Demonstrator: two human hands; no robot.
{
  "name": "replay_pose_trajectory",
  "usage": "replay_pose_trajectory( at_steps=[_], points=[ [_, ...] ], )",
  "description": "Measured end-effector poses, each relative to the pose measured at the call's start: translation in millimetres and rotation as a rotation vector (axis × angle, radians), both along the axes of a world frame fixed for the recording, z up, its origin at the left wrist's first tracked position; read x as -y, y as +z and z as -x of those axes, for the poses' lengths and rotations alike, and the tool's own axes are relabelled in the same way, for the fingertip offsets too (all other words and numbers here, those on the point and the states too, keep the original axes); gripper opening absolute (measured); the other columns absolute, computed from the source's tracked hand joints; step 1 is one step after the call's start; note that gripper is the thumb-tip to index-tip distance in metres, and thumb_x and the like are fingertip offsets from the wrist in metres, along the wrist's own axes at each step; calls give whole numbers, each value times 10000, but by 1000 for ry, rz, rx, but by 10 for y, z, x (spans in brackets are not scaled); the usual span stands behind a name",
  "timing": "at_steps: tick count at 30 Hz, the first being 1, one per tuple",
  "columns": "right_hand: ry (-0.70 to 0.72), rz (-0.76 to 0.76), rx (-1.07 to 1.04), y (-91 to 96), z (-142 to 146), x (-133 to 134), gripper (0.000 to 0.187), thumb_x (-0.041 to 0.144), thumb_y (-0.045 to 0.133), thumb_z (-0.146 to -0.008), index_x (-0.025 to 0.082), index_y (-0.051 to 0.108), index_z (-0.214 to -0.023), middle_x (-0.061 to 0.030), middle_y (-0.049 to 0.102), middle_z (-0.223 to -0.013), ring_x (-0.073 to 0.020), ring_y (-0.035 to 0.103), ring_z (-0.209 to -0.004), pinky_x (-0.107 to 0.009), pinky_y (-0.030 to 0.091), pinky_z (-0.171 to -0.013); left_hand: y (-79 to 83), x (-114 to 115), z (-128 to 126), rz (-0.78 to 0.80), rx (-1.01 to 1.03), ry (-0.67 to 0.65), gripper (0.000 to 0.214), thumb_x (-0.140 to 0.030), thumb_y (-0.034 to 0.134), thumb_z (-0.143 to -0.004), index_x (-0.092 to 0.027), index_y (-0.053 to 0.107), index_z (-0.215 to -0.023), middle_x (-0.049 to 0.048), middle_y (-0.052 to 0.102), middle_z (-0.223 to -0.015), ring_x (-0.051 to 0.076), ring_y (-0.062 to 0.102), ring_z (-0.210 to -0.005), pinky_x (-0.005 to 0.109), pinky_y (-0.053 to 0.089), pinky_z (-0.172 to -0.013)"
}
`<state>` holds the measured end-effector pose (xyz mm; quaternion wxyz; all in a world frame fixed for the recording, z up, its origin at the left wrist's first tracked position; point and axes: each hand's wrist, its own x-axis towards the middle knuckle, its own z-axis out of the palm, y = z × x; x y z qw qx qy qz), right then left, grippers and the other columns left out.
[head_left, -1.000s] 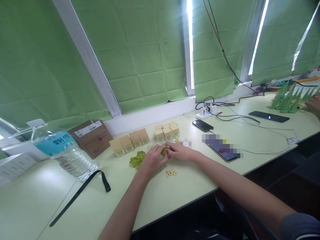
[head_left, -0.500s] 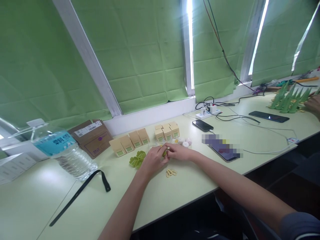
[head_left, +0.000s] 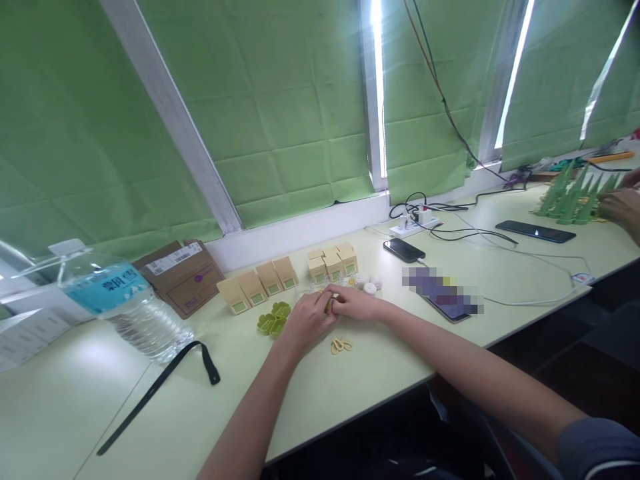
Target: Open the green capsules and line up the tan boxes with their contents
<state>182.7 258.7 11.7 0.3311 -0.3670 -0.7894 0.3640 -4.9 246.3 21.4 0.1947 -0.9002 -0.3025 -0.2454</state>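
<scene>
My left hand (head_left: 311, 316) and my right hand (head_left: 356, 304) meet over the table, with fingertips pinched together around a small green piece (head_left: 329, 305). Most of that piece is hidden by my fingers. Just left of my left hand lie several green flower-shaped pieces (head_left: 274, 320). In front of my wrists is a small bundle of yellow loops (head_left: 341, 345). Small white round items (head_left: 370, 289) sit beyond my right hand. Behind the hands stand a group of small tan card boxes (head_left: 333, 264) and, to the left, a row of tan cards (head_left: 273, 277).
A large water bottle (head_left: 125, 300), a brown carton (head_left: 185, 280) and a black strap (head_left: 150, 400) lie left. To the right are phones (head_left: 404, 250), a power strip (head_left: 415, 227) with cables, and green cones (head_left: 570, 197) near another person's hand (head_left: 623, 207).
My two hands hold almost the same pose. The other person's hand at the far right has come further left, beside the green cones. The view has shifted very slightly.
</scene>
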Motion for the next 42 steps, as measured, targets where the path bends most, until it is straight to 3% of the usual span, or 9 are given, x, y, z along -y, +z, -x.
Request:
replay_pose_trajectory(
  at_steps=[9,14,21,27,30,36,42],
  points=[
    [9,51,-55,-26,4,-27,274,137,511,-785,212,569,-1042,15,677,-811,-173,630,-780,-274,472,-721,-19,4,-13,-30,-89,14,154,-160,496,-935,-176,543,-1081,63,624,-868,211,602,-762,345,470,-697],
    [62,58,-82,-11,-20,-6,281,122,470,-822,217,566,-1069,6,681,-868,-177,647,-837,-305,488,-803,16,64,-24,104,27,57,214,-185,464,-957,-197,550,-1152,64,630,-910,208,602,-797,353,491,-736],
    [0,-33,9,17,-57,44,286,190,447,-919,243,536,-1185,-11,680,-878,-207,644,-877,-358,474,-860,69,120,-25,262,178,76,281,-271,432,-997,-246,560,-1246,68,619,-1022,203,618,-871,353,510,-786],
    [8,-57,-22,31,-69,43,324,206,447,-930,250,548,-1235,-44,659,-1175,-221,614,-1049,-380,448,-953,127,153,28,344,166,19,381,-328,501,-973,-282,509,-1351,76,602,-1106,206,622,-931,342,527,-787],
    [-17,-62,-5,35,-79,47,332,220,444,-939,250,552,-1252,-47,648,-1216,-228,595,-1091,-387,429,-980,124,148,41,332,150,-4,434,-315,563,-941,-287,491,-1368,78,599,-1116,216,619,-952,350,524,-799],
    [-14,-92,46,51,-74,78,307,362,485,-977,257,539,-1260,-40,676,-1114,-231,621,-1018,-368,448,-907,92,111,38,306,145,24,380,-294,577,-932,-289,523,-1308,64,611,-1079,212,617,-919,346,513,-774],
    [-64,-158,178,28,-68,85,409,423,628,-898,232,537,-1249,-71,690,-1058,-256,635,-914,-343,453,-775,53,14,95,251,78,42,411,-196,619,-889,-288,547,-1283,43,625,-981,214,615,-892,355,494,-803]
  ],
)
